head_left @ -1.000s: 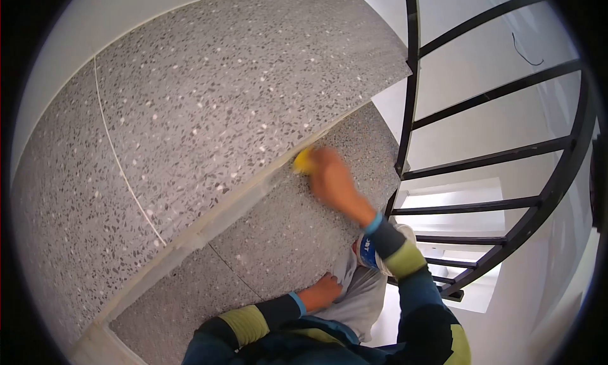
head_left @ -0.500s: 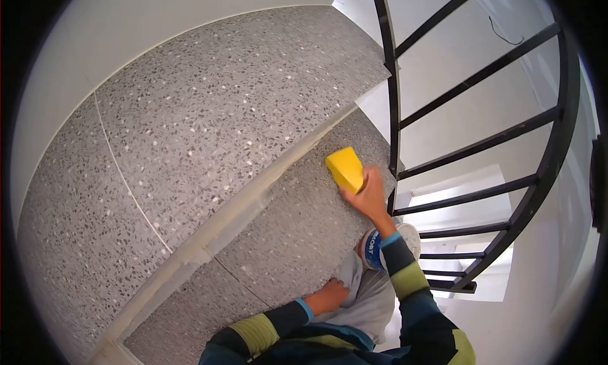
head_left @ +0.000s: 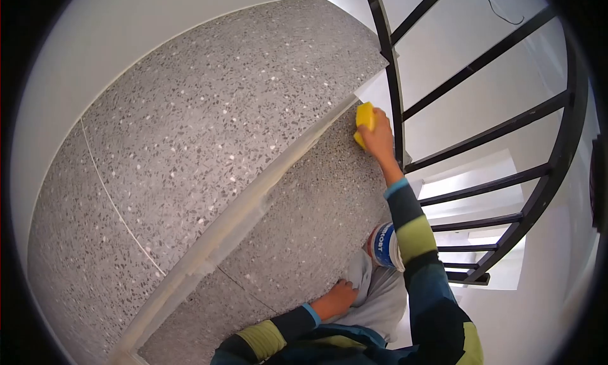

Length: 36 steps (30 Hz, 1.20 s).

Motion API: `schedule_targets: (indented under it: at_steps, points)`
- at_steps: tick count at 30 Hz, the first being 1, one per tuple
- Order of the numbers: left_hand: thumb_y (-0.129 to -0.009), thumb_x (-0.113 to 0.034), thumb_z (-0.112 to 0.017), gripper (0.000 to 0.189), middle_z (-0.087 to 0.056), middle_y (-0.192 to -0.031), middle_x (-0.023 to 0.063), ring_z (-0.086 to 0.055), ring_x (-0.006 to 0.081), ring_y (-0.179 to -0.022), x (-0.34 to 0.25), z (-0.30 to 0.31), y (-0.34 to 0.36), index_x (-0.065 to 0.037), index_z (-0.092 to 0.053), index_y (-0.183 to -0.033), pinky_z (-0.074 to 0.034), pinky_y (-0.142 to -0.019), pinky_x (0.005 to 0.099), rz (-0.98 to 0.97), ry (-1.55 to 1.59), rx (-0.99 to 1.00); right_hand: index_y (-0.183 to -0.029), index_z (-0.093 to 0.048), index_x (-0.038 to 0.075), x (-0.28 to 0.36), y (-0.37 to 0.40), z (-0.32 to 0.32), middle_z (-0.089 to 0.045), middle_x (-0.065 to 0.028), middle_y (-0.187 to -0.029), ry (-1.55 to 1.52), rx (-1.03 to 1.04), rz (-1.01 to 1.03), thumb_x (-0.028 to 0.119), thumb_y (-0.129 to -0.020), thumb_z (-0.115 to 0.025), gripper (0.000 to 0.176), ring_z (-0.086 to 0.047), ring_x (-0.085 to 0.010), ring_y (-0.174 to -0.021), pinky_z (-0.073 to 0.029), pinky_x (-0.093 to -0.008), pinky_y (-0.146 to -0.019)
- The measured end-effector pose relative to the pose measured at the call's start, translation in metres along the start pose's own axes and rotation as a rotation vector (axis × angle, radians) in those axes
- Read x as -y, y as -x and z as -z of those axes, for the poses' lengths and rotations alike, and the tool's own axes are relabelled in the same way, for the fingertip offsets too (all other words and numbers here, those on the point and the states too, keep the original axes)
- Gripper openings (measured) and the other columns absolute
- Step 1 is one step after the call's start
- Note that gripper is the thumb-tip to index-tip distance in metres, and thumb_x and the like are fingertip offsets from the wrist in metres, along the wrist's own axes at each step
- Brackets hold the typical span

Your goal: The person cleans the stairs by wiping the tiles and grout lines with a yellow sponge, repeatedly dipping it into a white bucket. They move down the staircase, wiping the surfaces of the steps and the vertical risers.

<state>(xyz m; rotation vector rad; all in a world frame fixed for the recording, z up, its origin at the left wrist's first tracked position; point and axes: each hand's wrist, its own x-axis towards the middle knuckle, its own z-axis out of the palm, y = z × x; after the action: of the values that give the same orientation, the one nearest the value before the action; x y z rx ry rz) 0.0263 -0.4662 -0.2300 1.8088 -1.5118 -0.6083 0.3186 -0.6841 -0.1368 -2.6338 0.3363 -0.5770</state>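
Observation:
My right hand (head_left: 379, 136) grips a yellow sponge (head_left: 364, 117). It is at the far right end of the lower terrazzo step (head_left: 297, 213), close to the foot of the black railing and the riser. The sponge is turned on edge there. My left hand (head_left: 337, 300) rests on the knee of my grey trousers (head_left: 373, 308), its fingers curled in and no object showing in it. A paint bucket (head_left: 383, 246) with a blue and white label stands beside my knee, partly hidden by my right sleeve.
A black metal railing (head_left: 487, 159) curves along the right side. The upper terrazzo step (head_left: 209, 118) spreads left to a white wall (head_left: 126, 29). Between the steps runs a pale, smeared riser edge (head_left: 240, 203). A thin dark wire (head_left: 503, 12) shows at the upper right.
My right hand has carried the sponge up and to the right, from the step's middle right to its far corner by the railing. The left hand stays on the knee. The view has shifted slightly.

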Motion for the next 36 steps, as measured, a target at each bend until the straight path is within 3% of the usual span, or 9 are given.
schedule_targets:
  at_steps: [6, 11, 13, 17, 20, 23, 29, 33, 36]
  points:
    - [-0.069, -0.007, -0.059, 0.035, -0.054, -0.097, 0.0203, -0.052, 0.0339, -0.090, 0.004, -0.006, 0.002, 0.001, -0.057, -0.103, -0.043, -0.081, 0.0428, -0.030, 0.033, -0.058, -0.132, -0.039, 0.001, -0.027, -0.069, -0.049, -0.033, -0.0304, -0.130, 0.145, -0.015, -0.282, 0.028, -0.074, -0.059, 0.067, -0.036, -0.0470, -0.116, -0.028, -0.0500, -0.102]
    - [-0.068, -0.010, -0.062, 0.038, -0.053, -0.099, 0.0199, -0.051, 0.0344, -0.093, -0.003, -0.006, 0.001, 0.000, -0.056, -0.104, -0.043, -0.083, 0.0446, 0.018, -0.019, 0.020, -0.123, -0.046, -0.003, 0.021, -0.013, -0.074, -0.037, -0.0283, -0.126, 0.327, 0.136, -0.087, 0.016, -0.073, -0.055, 0.055, -0.040, -0.0450, -0.108, -0.035, -0.0488, -0.089]
    - [-0.067, -0.010, -0.063, 0.039, -0.053, -0.099, 0.0197, -0.051, 0.0346, -0.094, 0.000, -0.001, -0.001, 0.000, -0.056, -0.104, -0.042, -0.084, 0.0452, 0.040, -0.023, 0.048, -0.104, -0.053, -0.008, 0.075, 0.056, -0.074, -0.049, -0.0258, -0.104, 0.390, 0.059, 0.221, 0.005, -0.069, -0.057, 0.037, -0.042, -0.0378, -0.102, -0.033, -0.0444, -0.085]
    - [-0.068, -0.009, -0.061, 0.037, -0.054, -0.100, 0.0198, -0.051, 0.0355, -0.095, 0.001, -0.008, -0.003, 0.000, -0.056, -0.103, -0.043, -0.083, 0.0455, -0.004, -0.054, 0.025, -0.114, -0.051, -0.004, 0.153, 0.167, -0.013, -0.047, -0.0270, -0.114, -0.449, 0.642, 0.409, 0.010, -0.070, -0.055, 0.046, -0.043, -0.0374, -0.110, -0.034, -0.0441, -0.096]
    - [-0.068, -0.010, -0.062, 0.033, -0.055, -0.098, 0.0195, -0.051, 0.0342, -0.094, 0.008, -0.020, -0.001, -0.001, -0.058, -0.100, -0.042, -0.083, 0.0421, 0.015, -0.077, -0.059, -0.115, -0.053, -0.001, 0.128, 0.141, 0.012, -0.049, -0.0258, -0.116, -0.439, 0.481, 0.368, 0.012, -0.070, -0.055, 0.047, -0.046, -0.0379, -0.110, -0.035, -0.0449, -0.097]
    - [-0.068, -0.012, -0.063, 0.029, -0.055, -0.094, 0.0190, -0.052, 0.0328, -0.092, 0.005, -0.021, -0.002, -0.001, -0.059, -0.095, -0.042, -0.081, 0.0392, 0.044, -0.057, -0.042, -0.114, -0.052, -0.001, 0.074, 0.074, 0.014, -0.050, -0.0258, -0.115, -0.116, 0.157, 0.066, 0.015, -0.072, -0.056, 0.046, -0.047, -0.0391, -0.108, -0.037, -0.0450, -0.095]
    - [-0.068, -0.009, -0.061, 0.031, -0.055, -0.097, 0.0188, -0.052, 0.0345, -0.093, 0.003, -0.011, -0.001, -0.002, -0.058, -0.098, -0.045, -0.080, 0.0434, 0.057, -0.049, 0.019, -0.107, -0.052, -0.007, -0.008, -0.005, -0.038, -0.052, -0.0259, -0.106, 0.168, -0.072, 0.102, 0.023, -0.074, -0.056, 0.046, -0.046, -0.0382, -0.106, -0.036, -0.0483, -0.088]
    - [-0.068, -0.007, -0.060, 0.034, -0.054, -0.098, 0.0175, -0.052, 0.0343, -0.094, 0.002, -0.003, -0.004, -0.003, -0.057, -0.102, -0.044, -0.081, 0.0460, 0.053, 0.006, 0.055, -0.103, -0.054, -0.008, 0.085, 0.042, -0.045, -0.052, -0.0251, -0.102, 0.277, 0.189, -0.024, 0.018, -0.074, -0.053, 0.039, -0.044, -0.0370, -0.098, -0.032, -0.0451, -0.086]
    - [-0.067, -0.007, -0.060, 0.035, -0.054, -0.099, 0.0174, -0.052, 0.0340, -0.095, 0.002, -0.009, -0.002, -0.003, -0.058, -0.102, -0.044, -0.081, 0.0461, 0.071, -0.058, 0.012, -0.106, -0.052, -0.010, 0.129, 0.132, -0.031, -0.052, -0.0272, -0.102, -0.045, 0.483, 0.239, 0.016, -0.074, -0.053, 0.041, -0.043, -0.0403, -0.101, -0.032, -0.0476, -0.091]
